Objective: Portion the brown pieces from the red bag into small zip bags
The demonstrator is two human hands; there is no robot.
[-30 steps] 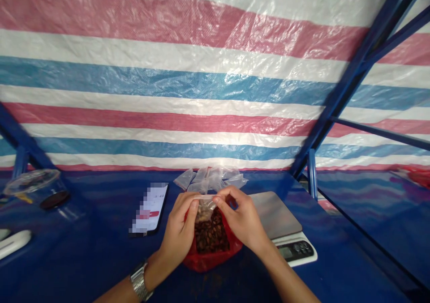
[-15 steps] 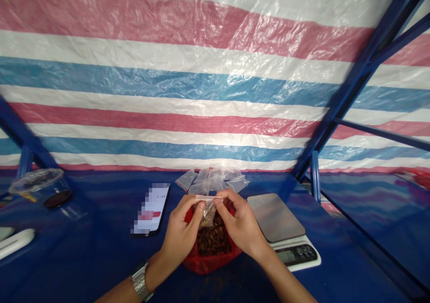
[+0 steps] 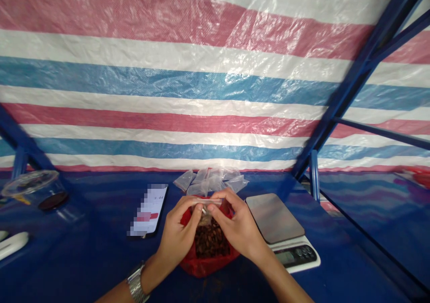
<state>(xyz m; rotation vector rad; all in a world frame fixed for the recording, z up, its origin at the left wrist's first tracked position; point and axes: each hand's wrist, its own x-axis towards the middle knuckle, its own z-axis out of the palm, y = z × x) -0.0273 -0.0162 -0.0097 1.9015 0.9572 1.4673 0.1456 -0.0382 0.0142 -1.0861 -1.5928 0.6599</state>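
Between both hands is a small clear zip bag [image 3: 203, 220], its top edge stretched level. My left hand [image 3: 179, 227] pinches the bag's left side between thumb and fingers. My right hand [image 3: 237, 227] pinches the same edge farther right, its thumb near the left thumb. Below the bag sits a red bag [image 3: 198, 267], open at the top and full of small brown pieces like dried seeds or beans [image 3: 213, 242]. What the small bag contains is hard to make out. Several clear little bags [image 3: 208, 181] lie just beyond my fingers.
A digital scale [image 3: 277, 218] with a metal plate stands right of the red bag. To the left lies a phone [image 3: 149, 211]; farther left are a clear plastic cup [image 3: 36, 189] and a white object [image 3: 15, 245]. Blue metal bars [image 3: 336, 110] and a striped sheet [image 3: 201, 83] rise behind.
My right thumb has slid left along the small bag's top edge, closer to the left thumb. The view has shifted slightly; the scale, phone and red bag stay in place.
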